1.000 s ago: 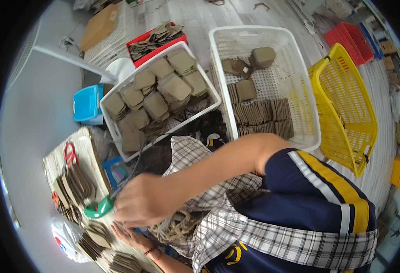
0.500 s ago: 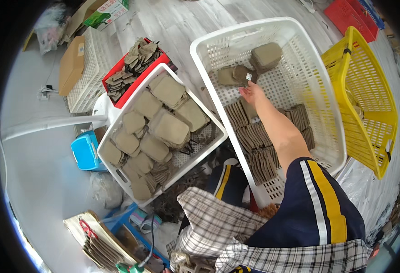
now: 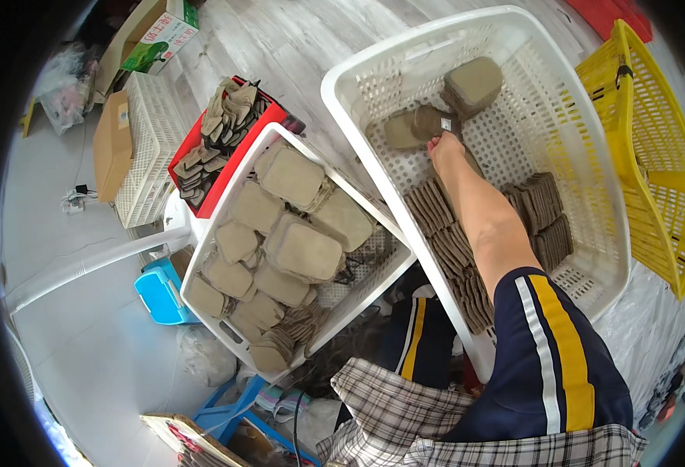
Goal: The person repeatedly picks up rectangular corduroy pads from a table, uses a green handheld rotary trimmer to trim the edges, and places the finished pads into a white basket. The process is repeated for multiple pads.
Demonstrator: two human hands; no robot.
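Note:
My right hand (image 3: 447, 146) reaches into the large white perforated basket (image 3: 342, 117). Its fingers are bent in at the near edge of a small dark brown fabric pad (image 3: 429, 121) with a white label, and seem to pinch it; the fingertips are partly hidden. Left of that pad lies a lighter brown pad (image 3: 401, 131). A taller stack of rounded-square pads (image 3: 476, 84) stands at the basket's far end. Rows of brown pads on edge (image 3: 434, 208) fill the near left, and more rows (image 3: 541, 206) lie right of my forearm. My left hand is out of sight.
A smaller white crate (image 3: 367, 300) at left holds several stacks of greenish-brown pads (image 3: 305, 247). Behind it, a red bin (image 3: 250, 138) holds loose pieces. A yellow basket (image 3: 662, 202) stands at right, a light blue box (image 3: 163, 296) at left. A white pipe (image 3: 97, 265) runs leftward.
My right hand has moved in closer to the labelled pad, its fingers now at the pad's edge. The whole view has shifted and turned slightly; the baskets and stacks keep their places.

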